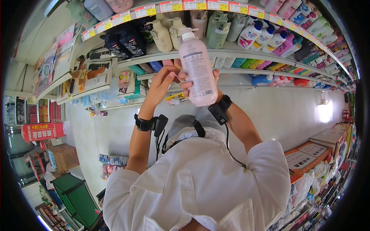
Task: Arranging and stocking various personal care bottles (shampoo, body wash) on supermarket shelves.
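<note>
A pale pink pump bottle (pixel 198 69), with a white collar and printing on the side facing me, is held upright in my right hand (pixel 215 83). Its fingertips show at the left side of the bottle, and the rest of the hand is largely behind it. Just left of the bottle, my left hand (pixel 165 80) is raised with bent fingers; whether it touches the bottle I cannot tell. Beyond the bottle, cream pump bottles (pixel 162 36), a pink pump bottle (pixel 199 23) and green pump bottles (pixel 219 34) stand on a shelf (pixel 228 54).
Dark shampoo bottles (pixel 131 43) and white bottles with blue caps (pixel 250 34) share the shelf. A price-tag rail (pixel 195 5) runs above. Combs and brushes (pixel 96 72) hang at left. A green case (pixel 75 199), cardboard boxes (pixel 328 137) and wrapped packs (pixel 113 160) stand lower down.
</note>
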Available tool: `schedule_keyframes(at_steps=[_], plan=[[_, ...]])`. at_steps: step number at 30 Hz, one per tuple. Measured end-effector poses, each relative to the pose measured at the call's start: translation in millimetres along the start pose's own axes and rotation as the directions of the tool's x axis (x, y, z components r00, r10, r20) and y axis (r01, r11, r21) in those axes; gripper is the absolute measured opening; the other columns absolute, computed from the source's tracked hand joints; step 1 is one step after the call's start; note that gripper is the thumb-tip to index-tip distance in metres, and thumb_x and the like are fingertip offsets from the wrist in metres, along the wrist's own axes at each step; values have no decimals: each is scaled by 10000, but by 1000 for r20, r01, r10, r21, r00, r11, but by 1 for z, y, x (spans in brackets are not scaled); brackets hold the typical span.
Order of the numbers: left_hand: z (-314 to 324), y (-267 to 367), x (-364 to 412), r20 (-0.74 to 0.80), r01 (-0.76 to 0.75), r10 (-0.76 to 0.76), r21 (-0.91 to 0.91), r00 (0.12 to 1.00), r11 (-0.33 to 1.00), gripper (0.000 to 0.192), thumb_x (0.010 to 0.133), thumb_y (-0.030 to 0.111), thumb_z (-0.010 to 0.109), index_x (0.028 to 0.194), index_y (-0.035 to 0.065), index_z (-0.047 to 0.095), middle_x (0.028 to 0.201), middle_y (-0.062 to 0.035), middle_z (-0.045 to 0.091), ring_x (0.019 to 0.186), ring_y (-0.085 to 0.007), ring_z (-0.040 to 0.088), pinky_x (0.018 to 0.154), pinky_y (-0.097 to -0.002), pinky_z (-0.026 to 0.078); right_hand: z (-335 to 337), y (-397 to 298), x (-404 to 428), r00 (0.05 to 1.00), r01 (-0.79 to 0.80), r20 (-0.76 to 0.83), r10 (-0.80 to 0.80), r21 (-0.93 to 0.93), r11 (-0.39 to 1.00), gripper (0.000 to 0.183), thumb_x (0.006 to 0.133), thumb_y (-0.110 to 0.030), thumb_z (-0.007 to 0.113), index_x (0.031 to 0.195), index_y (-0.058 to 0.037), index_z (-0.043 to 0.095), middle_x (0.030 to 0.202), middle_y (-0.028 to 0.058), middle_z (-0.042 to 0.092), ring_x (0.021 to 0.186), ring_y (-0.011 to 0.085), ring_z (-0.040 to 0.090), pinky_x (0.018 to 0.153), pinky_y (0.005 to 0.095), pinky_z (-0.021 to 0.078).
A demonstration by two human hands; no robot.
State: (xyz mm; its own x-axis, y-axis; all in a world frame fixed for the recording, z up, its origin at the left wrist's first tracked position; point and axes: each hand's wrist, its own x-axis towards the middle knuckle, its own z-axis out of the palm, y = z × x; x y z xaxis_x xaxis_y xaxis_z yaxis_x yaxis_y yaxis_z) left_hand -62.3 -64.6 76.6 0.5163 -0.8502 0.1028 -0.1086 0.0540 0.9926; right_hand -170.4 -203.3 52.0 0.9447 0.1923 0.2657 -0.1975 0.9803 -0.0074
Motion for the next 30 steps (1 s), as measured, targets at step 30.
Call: schedule_keyframes(at_steps=[30], plan=[[59, -28, 45, -132, -69, -115, -895, 985, 441, 636, 856, 500, 386, 1308, 60, 308, 1275, -130, 432, 1177, -303, 408, 985, -440, 350, 29, -9, -44, 817, -67, 400, -416, -651, -756, 840, 541, -144, 790, 1271, -92, 379, 1265, 161, 398, 1133, 338, 432, 913, 374, 417]])
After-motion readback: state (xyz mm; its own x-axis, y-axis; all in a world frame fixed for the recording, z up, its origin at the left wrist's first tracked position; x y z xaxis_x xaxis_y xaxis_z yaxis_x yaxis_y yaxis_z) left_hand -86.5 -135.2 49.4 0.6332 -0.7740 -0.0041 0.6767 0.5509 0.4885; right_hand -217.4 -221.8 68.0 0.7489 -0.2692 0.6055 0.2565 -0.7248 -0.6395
